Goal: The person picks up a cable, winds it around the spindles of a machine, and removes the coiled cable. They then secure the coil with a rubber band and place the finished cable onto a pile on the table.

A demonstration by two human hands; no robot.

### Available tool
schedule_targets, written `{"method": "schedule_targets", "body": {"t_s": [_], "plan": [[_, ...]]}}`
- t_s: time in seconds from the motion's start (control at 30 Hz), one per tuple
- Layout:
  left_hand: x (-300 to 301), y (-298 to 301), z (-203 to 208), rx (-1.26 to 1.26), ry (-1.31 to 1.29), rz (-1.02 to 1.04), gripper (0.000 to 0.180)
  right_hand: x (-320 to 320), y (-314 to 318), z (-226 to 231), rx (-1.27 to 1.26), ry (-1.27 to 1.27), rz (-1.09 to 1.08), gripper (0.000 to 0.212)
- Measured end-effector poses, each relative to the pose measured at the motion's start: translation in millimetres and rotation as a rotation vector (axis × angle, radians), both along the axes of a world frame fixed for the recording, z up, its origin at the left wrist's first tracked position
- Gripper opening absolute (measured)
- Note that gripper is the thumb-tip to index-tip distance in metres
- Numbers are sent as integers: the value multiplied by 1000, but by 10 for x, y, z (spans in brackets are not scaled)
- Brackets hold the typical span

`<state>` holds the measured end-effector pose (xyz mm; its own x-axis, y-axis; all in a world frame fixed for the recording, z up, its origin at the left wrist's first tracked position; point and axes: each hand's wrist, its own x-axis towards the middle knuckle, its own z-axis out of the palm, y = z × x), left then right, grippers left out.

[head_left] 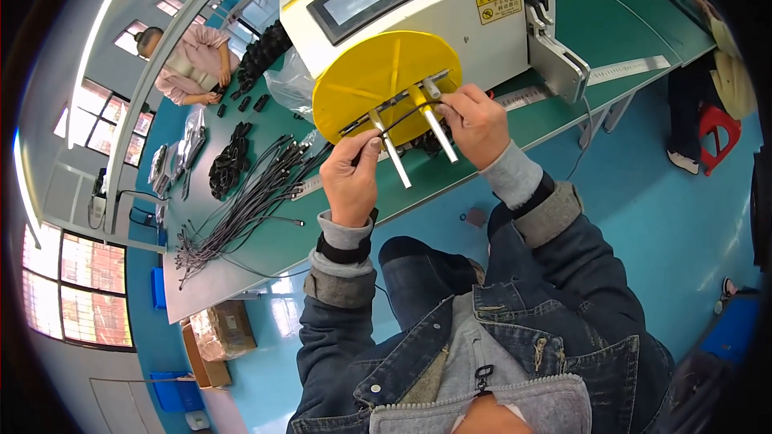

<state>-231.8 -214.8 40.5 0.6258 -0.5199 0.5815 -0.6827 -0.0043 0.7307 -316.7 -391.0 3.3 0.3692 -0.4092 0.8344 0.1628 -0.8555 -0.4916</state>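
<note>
A short stretch of thin black cable (408, 116) runs between my two hands, across the front of a yellow disc (346, 90) on a white machine. Pinched fingers of my left hand (351, 177) grip it beside the left of two metal pegs (392, 157). Just right of the other metal peg (438, 135), my right hand (478, 127) is closed on the cable too. Both pegs jut from the disc toward me. Whether the cable touches them I cannot tell. My fingers hide its ends.
The white machine (482, 44) has a screen (366, 2) and a metal bracket (560, 64). Left on the green table (386, 207) lie many loose cables (249, 201) and a coiled black bundle (231, 162). A person (193, 60) works at the far left; another sits far right near a red stool (718, 138).
</note>
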Motion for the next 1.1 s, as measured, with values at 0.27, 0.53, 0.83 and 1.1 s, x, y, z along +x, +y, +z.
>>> {"method": "schedule_targets", "body": {"t_s": [0.27,0.53,0.83,1.1], "plan": [[26,-94,54,-15,-6,-23,11,163,-83,-69,76,27,-66,12],[-26,-96,-9,-134,244,-24,11,-423,-26,-482,248,100,-36,12],[55,-44,-64,-120,214,12,12,-243,19,-98,93,-96,-27,16],[110,-76,-57,-109,225,-2,12,141,-34,-127,102,60,-7,13]]}}
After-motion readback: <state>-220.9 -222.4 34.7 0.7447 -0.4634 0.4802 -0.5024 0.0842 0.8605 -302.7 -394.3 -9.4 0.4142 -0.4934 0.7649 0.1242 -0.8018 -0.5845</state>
